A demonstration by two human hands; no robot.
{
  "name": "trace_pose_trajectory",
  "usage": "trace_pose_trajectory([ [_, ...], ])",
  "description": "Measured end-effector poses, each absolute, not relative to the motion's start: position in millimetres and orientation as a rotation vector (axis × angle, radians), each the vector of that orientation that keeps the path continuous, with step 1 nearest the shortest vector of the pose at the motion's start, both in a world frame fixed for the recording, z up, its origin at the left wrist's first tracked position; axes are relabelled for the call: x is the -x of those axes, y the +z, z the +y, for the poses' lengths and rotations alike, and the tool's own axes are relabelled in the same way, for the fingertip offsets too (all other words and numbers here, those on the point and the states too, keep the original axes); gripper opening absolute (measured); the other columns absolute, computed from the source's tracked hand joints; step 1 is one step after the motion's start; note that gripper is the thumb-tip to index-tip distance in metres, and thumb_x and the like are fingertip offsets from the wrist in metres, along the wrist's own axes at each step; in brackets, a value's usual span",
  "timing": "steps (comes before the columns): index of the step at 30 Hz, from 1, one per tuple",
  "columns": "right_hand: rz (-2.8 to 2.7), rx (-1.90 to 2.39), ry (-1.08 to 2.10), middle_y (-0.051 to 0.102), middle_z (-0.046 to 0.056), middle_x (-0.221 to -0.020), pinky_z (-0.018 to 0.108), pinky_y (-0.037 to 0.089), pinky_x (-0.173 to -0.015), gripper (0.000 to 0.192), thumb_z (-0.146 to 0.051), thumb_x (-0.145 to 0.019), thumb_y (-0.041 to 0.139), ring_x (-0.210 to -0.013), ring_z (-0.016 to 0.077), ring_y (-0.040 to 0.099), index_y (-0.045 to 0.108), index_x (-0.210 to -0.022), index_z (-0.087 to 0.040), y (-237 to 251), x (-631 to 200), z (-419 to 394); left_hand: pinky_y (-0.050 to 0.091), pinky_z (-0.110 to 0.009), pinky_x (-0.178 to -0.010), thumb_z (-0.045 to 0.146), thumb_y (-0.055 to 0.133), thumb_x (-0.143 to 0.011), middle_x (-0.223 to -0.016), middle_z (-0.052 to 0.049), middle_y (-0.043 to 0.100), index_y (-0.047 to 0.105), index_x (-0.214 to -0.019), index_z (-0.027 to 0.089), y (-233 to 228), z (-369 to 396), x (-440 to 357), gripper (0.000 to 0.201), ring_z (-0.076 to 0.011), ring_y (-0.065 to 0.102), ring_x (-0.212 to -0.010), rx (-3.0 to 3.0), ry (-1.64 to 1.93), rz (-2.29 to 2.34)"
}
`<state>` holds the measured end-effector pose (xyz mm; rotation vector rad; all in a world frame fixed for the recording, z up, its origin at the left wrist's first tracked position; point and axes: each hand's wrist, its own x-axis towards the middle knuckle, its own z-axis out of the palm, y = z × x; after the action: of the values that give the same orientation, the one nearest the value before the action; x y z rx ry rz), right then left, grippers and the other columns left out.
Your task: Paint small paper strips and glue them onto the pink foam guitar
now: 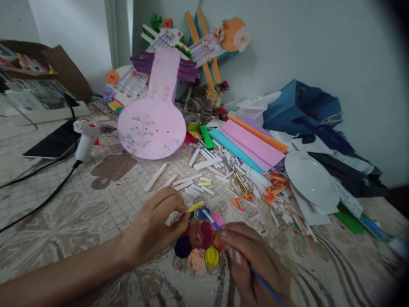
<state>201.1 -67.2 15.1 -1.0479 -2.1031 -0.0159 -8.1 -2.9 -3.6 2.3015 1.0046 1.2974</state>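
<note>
My left hand (158, 226) pinches a small white paper strip (185, 212) with a yellow-painted end. My right hand (252, 260) grips a thin blue paintbrush (212, 220) whose tip reaches toward that strip. Just below both sits a round paint palette (200, 247) with wells of dark red, purple, pink, yellow and orange paint. Several more white and yellow-tipped strips (194, 185) lie on the patterned tablecloth (96, 204) just beyond my hands.
A pink paddle-shaped cutout (153, 119) leans at the back among paper crafts. A white glue gun (84, 138) with a black cord stands left. Scissors (241, 183), coloured paper sheets (249, 145), a white plate (311, 179) and a blue bag (300, 106) crowd the right.
</note>
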Motion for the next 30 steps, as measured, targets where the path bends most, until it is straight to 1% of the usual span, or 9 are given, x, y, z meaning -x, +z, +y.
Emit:
trace_pose_trajectory([
  [3, -2.071, 1.084, -0.019, 0.064, 0.008, -0.096, 0.024, 0.054, -0.079, 0.024, -0.012, -0.084, 0.045, -0.093, 0.0142, 0.062, 0.056, -0.105, -0.015, 14.7, -199.9, -66.8, 0.044, -0.024, -0.061, -0.001, 0.056, -0.074, -0.074, 0.0, 0.055, 0.052, -0.078, 0.018, -3.0, -3.1, 8.1, 0.019, -0.0113, 0.053, -0.069, -2.303, 1.289, 0.995],
  [7, -2.104, 1.03, 0.011, 0.065, 0.008, -0.096, 0.026, 0.055, -0.077, 0.025, -0.012, -0.084, 0.043, -0.094, 0.0153, 0.063, 0.055, -0.106, -0.015, 15.2, -199.8, -64.4, 0.045, -0.024, -0.062, -0.001, 0.056, -0.074, -0.074, 0.0, 0.055, 0.052, -0.078, 0.018, -2.9, -3.4, 8.0, 0.019, -0.0119, 0.053, -0.07, -2.305, 1.305, 0.993],
  [11, -2.043, 1.069, 0.021, 0.065, 0.008, -0.093, 0.026, 0.056, -0.074, 0.025, -0.012, -0.084, 0.044, -0.088, 0.0156, 0.064, 0.055, -0.106, -0.016, 15.7, -200.8, -64.0, 0.045, -0.024, -0.062, 0.0, 0.056, -0.076, -0.074, 0.0, 0.055, 0.052, -0.078, 0.018, -3.5, -3.8, 7.7, 0.019, -0.0117, 0.053, -0.07, -2.315, 1.301, 0.987],
  [18, -2.099, 1.032, 0.144, 0.064, 0.007, -0.101, 0.024, 0.052, -0.085, 0.026, -0.013, -0.085, 0.041, -0.101, 0.014, 0.06, 0.056, -0.106, -0.017, 14.4, -195.0, -70.1, 0.045, -0.024, -0.063, -0.003, 0.057, -0.074, -0.074, 0.0, 0.055, 0.052, -0.077, 0.017, -2.5, -3.8, 7.1, 0.021, -0.0114, 0.052, -0.071, -2.334, 1.301, 0.984],
  [22, -2.085, 1.022, 0.16, 0.063, 0.007, -0.098, 0.021, 0.052, -0.082, 0.026, -0.011, -0.084, 0.044, -0.097, 0.0124, 0.06, 0.056, -0.107, -0.015, 15.4, -199.1, -67.3, 0.045, -0.023, -0.062, -0.002, 0.057, -0.074, -0.074, 0.0, 0.055, 0.052, -0.078, 0.017, -3.0, -3.7, 7.2, 0.02, -0.0111, 0.052, -0.07, -2.323, 1.301, 0.99],
  [26, -2.072, 1.025, 0.142, 0.063, 0.007, -0.097, 0.023, 0.052, -0.082, 0.025, -0.012, -0.085, 0.044, -0.096, 0.0132, 0.061, 0.056, -0.106, -0.015, 16.2, -200.1, -66.7, 0.045, -0.024, -0.062, -0.001, 0.055, -0.076, -0.074, 0.0, 0.055, 0.052, -0.078, 0.018, -3.6, -3.9, 7.3, 0.02, -0.0117, 0.053, -0.07, -2.314, 1.293, 0.98],
  [30, -2.115, 0.984, 0.112, 0.064, 0.008, -0.098, 0.024, 0.053, -0.083, 0.024, -0.014, -0.086, 0.042, -0.097, 0.0145, 0.062, 0.056, -0.105, -0.016, 16.6, -199.0, -66.3, 0.045, -0.025, -0.062, -0.002, 0.056, -0.074, -0.074, 0.0, 0.055, 0.052, -0.079, 0.018, -3.7, -3.7, 7.1, 0.021, -0.0121, 0.053, -0.07, -2.303, 1.314, 0.995],
])
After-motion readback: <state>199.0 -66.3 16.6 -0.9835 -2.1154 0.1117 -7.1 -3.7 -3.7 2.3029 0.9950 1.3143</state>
